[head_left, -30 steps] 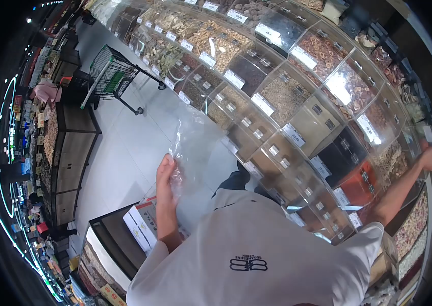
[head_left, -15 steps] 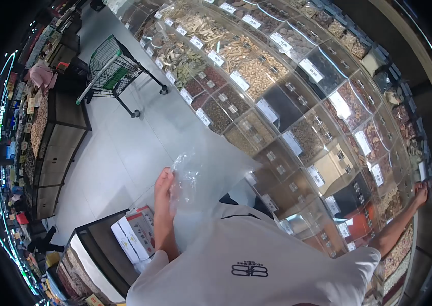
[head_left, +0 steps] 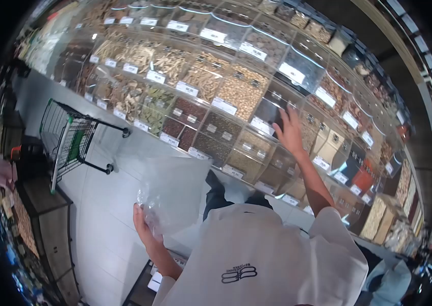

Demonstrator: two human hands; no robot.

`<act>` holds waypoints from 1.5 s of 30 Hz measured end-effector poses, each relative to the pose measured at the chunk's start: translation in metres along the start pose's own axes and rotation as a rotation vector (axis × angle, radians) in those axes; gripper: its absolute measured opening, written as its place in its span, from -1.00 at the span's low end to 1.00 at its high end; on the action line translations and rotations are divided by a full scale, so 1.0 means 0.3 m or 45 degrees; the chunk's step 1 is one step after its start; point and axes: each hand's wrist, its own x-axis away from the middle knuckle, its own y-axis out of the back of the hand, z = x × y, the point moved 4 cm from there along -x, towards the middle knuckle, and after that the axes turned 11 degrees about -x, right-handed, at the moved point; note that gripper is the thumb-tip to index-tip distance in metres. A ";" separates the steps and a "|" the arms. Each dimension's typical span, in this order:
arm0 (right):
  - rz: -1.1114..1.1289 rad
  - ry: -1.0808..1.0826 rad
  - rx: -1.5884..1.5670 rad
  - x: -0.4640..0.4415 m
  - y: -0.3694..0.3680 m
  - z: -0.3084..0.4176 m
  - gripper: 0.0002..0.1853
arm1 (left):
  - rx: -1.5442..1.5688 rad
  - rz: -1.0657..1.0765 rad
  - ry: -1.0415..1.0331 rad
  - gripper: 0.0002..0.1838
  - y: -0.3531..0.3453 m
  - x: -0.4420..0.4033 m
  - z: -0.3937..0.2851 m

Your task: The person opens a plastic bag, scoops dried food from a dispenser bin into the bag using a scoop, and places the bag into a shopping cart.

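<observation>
My left hand (head_left: 147,225) is closed on a clear plastic bag (head_left: 177,186), which hangs out over the floor to the left of my body. The bag looks flat, with its edge crumpled near my fingers. My right hand (head_left: 290,131), fingers spread, is over the clear-lidded bins and holds nothing. It is nearest a dark bin (head_left: 271,109) with a white price label (head_left: 263,126) on its front. Whether the fingertips touch the lid I cannot tell. Left of that bin is one of pale round beans or nuts (head_left: 244,92); dark seeds (head_left: 216,135) lie lower down.
Rows of lidded bins with dried goods curve across the front and right. A green-trimmed shopping cart (head_left: 75,135) stands on the floor at left. Behind it is a wooden display counter (head_left: 52,229) with a pink cloth (head_left: 2,171) near its end.
My right hand has come from the shelf at far right to above the bins in front. My view has turned toward the bins, and the bag stays in my left hand.
</observation>
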 end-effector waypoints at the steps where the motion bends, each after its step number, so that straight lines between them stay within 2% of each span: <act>1: 0.093 0.010 0.039 0.017 -0.072 0.023 -0.40 | 0.006 -0.118 0.059 -0.56 0.003 -0.025 0.000; 3: 0.241 0.010 0.059 0.057 -0.119 0.128 -0.44 | -0.006 -0.391 0.160 -0.51 0.016 -0.042 -0.005; 4: 0.262 0.006 0.027 0.099 -0.142 0.146 -0.44 | -0.016 -0.299 0.158 -0.42 0.025 -0.057 -0.002; 9: 0.178 -0.313 -0.095 0.515 -0.142 0.053 -0.54 | -0.178 -0.187 0.115 -0.47 0.026 -0.090 0.019; 13: -0.046 -0.476 -0.239 0.835 -0.076 -0.004 -0.58 | -0.448 -0.138 0.201 -0.54 -0.011 -0.103 0.095; 14: -0.166 -0.443 -0.215 0.884 -0.028 -0.003 -0.61 | -0.513 -0.191 0.245 -0.56 -0.040 -0.090 0.101; 16: -0.276 -0.568 -0.213 0.999 0.005 -0.052 -0.61 | -0.641 -0.324 0.328 -0.61 -0.084 -0.052 0.108; 20: -0.398 -0.778 -0.207 1.167 0.049 -0.155 -0.61 | -0.678 -0.003 0.170 -0.70 0.002 -0.119 0.192; 23: -0.384 -0.828 -0.234 1.211 0.083 -0.213 -0.61 | -0.635 0.051 0.209 -0.75 -0.123 -0.063 0.229; 24: -0.361 -0.805 -0.246 1.229 0.065 -0.236 -0.60 | -0.815 -0.010 0.122 -0.76 -0.180 -0.015 0.224; 27: -0.293 -0.773 -0.232 1.204 0.055 -0.241 -0.55 | -0.781 0.041 0.131 -0.90 -0.201 -0.012 0.251; 30: -0.212 -0.719 -0.277 1.138 0.042 -0.230 -0.57 | -0.562 0.065 0.146 -0.91 -0.204 -0.013 0.283; 33: -0.092 -0.577 -0.347 1.001 -0.002 -0.183 -0.63 | -0.520 0.024 0.223 -0.90 -0.149 -0.038 0.313; 34: -0.111 -0.490 -0.345 0.925 -0.011 -0.139 -0.72 | -0.497 -0.014 0.233 -0.89 -0.132 -0.049 0.316; 37: 0.123 -0.344 -0.475 0.685 -0.096 -0.028 -0.80 | -0.435 -0.072 0.230 -0.90 -0.041 -0.119 0.330; 38: 0.072 -0.223 -0.452 0.606 -0.150 0.018 -0.86 | -0.468 -0.120 0.249 -0.90 0.013 -0.161 0.353; 42: 0.454 -0.263 -0.627 0.250 -0.419 0.295 -0.83 | -0.339 -0.119 0.324 -0.88 0.173 -0.359 0.326; 45: 0.558 -0.051 -0.792 -0.120 -0.664 0.695 -0.82 | -0.344 -0.124 0.349 -0.87 0.292 -0.524 0.232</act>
